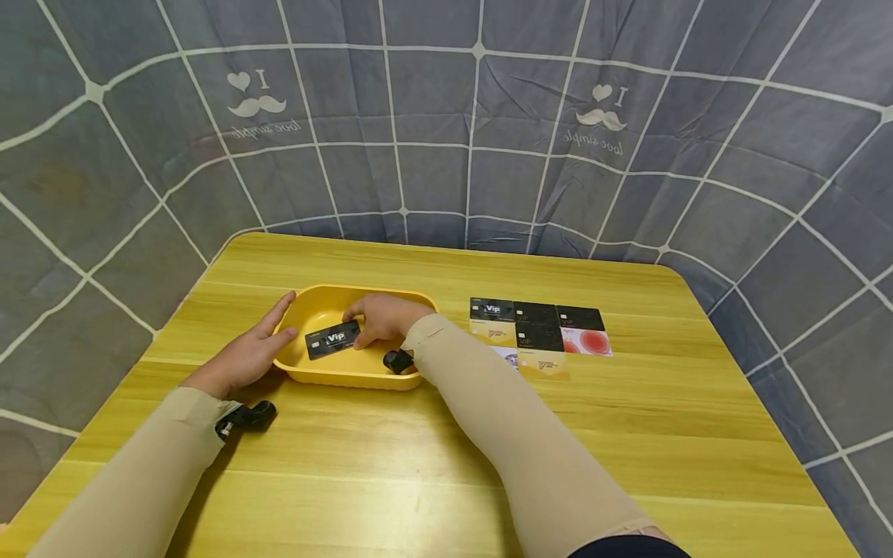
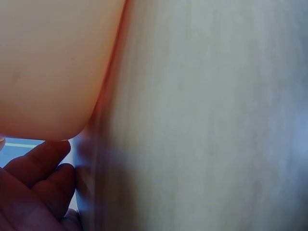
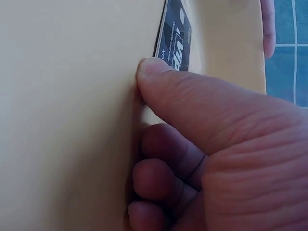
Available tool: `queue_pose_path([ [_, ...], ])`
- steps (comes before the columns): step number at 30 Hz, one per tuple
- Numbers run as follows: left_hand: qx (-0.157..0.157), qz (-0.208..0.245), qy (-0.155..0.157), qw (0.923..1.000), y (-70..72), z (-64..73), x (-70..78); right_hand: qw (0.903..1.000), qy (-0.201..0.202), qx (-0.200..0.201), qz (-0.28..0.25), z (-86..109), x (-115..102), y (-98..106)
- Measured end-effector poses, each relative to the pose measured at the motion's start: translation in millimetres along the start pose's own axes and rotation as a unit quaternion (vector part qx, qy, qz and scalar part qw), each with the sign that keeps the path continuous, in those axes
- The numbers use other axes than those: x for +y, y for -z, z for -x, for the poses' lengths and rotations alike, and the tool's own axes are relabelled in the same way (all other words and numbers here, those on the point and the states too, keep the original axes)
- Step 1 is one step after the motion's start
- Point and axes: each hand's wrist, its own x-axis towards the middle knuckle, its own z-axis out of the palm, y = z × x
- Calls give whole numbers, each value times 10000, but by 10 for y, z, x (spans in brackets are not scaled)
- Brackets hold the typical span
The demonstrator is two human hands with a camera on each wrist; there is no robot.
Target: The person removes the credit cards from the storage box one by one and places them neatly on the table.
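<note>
Inside the yellow plastic tub (image 1: 359,380), my right hand (image 1: 387,316) pinches a black VIP card (image 1: 326,342) by its right end. The thumb (image 3: 166,77) lies at the card's edge in the right wrist view, with the other fingers bent below it. My left hand (image 1: 244,356) rests against the tub's left end, its index finger stretched along the outside and its thumb at the rim. The left wrist view shows its fingers (image 2: 41,163) beside the tub wall (image 2: 53,72).
Right of the tub, several cards lie side by side on the wooden table (image 1: 349,480): black ones (image 1: 539,337), yellow ones (image 1: 543,364), and a pink one with red circles (image 1: 587,342). A grey checked curtain (image 1: 436,101) surrounds the table's back and sides.
</note>
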Motion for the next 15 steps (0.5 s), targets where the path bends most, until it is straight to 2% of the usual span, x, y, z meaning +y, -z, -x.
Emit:
queue_pose_path([
  [8, 27, -41, 127, 9999, -10, 29, 17, 9992, 47, 70, -379, -8, 17, -2],
  [15, -11, -67, 63, 10000, 18, -1, 16, 9966, 288, 226, -732, -32, 26, 61],
])
